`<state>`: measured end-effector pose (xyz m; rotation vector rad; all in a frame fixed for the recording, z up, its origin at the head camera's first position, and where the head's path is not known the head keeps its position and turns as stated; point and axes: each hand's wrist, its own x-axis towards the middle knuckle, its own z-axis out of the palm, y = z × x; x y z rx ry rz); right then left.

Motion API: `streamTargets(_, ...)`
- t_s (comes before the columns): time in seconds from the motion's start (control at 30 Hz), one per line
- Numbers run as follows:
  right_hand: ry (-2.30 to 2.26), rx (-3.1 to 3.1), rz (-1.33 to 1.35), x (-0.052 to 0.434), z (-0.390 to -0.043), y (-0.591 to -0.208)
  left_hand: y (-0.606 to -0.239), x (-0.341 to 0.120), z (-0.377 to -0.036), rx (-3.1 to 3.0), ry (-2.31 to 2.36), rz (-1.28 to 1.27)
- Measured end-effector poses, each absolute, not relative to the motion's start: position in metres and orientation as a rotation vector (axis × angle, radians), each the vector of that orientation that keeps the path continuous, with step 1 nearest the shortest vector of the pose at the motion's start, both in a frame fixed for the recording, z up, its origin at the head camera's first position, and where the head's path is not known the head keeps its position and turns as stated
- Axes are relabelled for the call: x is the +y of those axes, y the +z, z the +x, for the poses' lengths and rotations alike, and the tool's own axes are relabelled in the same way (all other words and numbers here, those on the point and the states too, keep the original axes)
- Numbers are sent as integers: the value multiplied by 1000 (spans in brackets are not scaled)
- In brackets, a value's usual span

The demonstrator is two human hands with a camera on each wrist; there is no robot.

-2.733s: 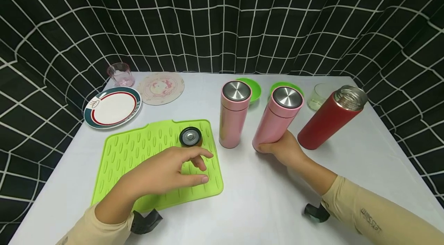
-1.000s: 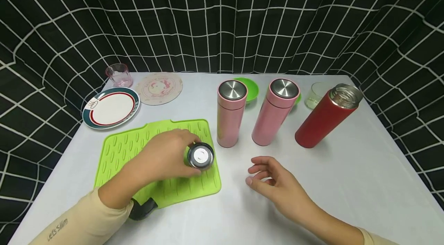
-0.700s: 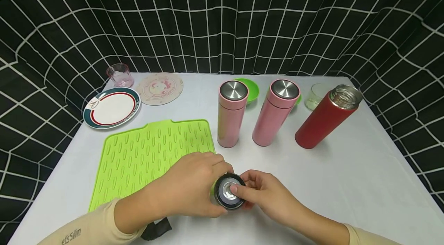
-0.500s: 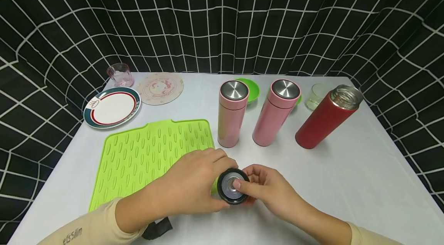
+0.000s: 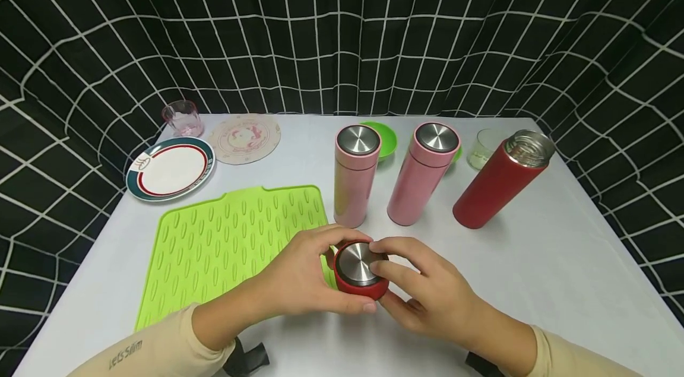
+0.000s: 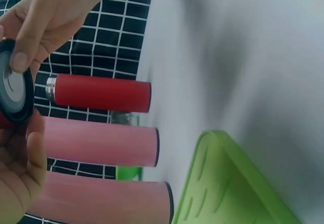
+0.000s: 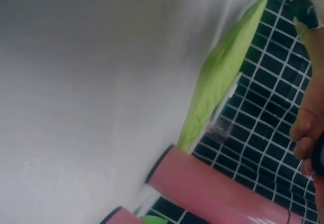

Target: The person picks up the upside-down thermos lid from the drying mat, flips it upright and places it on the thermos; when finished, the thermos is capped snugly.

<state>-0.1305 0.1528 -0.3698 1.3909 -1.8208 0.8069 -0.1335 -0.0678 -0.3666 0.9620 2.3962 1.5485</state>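
Observation:
Above the table's front middle, my left hand point(image 5: 296, 279) grips a red bottle lid point(image 5: 357, 264) from its left, thumb along the near side. The lid's brushed steel top faces up in the head view. From the right, my right hand point(image 5: 438, 294) pinches the same lid, with two fingertips on the steel top and the thumb low at its side. The left wrist view shows the lid's grey underside point(image 6: 11, 85) with a black rim. Beyond the hands, a lidless red bottle point(image 5: 497, 187) leans to the right in the head view, its threaded steel neck bare.
Two pink bottles point(image 5: 355, 187) with steel-topped lids stand behind the hands. A green ribbed mat point(image 5: 224, 246) lies at left. Farther back are a plate point(image 5: 173, 169), a pink glass point(image 5: 184, 120), a round patterned mat point(image 5: 246, 138), a green bowl point(image 5: 387, 142) and a clear glass point(image 5: 483, 148).
My right hand let go of the right pink bottle. My left hand took the lid off the green mat and carried it right, where both hands turned it from underside up to steel top up.

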Motion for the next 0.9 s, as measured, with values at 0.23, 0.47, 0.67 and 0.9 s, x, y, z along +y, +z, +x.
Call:
streamTargets(0.23, 1062, -1660, 991, 170, -132, -379, -366, -74, -136, 2505, 1578, 974)
streamTargets(0.47, 1328, -2122, -212, 250, -169, -415, -364, -89, -138, 2592, 1607, 798)
streamTargets(0.67, 1679, -2576, -438, 297, -208, -438, -363, -92, -138, 2584, 1596, 704)
streamTargets(0.9, 1517, -2777, -141, 306, -210, -450, -357, -92, -139, 2550, 1546, 750)
